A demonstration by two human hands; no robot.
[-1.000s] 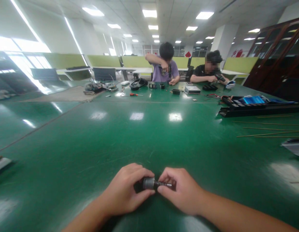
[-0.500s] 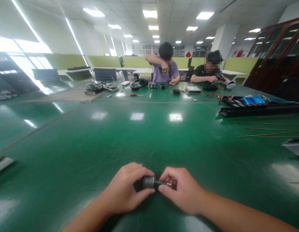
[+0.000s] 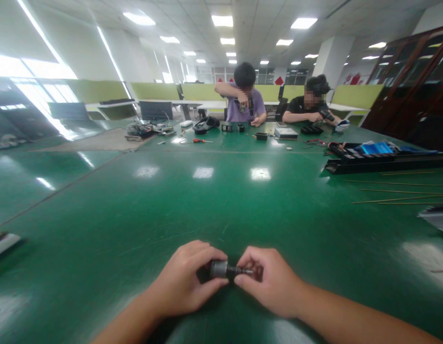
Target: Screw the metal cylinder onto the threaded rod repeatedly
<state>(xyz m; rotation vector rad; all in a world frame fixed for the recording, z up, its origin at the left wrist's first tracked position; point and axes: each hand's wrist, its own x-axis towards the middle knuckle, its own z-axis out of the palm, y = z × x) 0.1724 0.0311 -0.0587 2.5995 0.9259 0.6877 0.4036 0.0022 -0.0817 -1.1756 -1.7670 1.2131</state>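
Note:
A grey metal cylinder with a thin dark shaft (image 3: pixel 219 269), which looks like a small motor part, lies sideways between my hands, low over the green table. Around the cylinder's thick body, my left hand (image 3: pixel 194 274) is closed, thumb below and fingers above. My right hand (image 3: pixel 266 277) is closed at the shaft, pinching it between thumb and fingertips. The shaft's bright tip points right, into the right hand's curled fingers. The cylinder's left end is partly hidden by my left hand.
The green table (image 3: pixel 207 205) stretches ahead. Across it, two people handle power tools. Near them are an orange screwdriver (image 3: pixel 199 141), a silver box (image 3: pixel 286 133) and several black parts. At right lie a long black tray (image 3: pixel 372 165) and several thin rods (image 3: pixel 404 199).
The cylinder and its shaft have shifted very slightly left. Both hands keep nearly the same place and hold.

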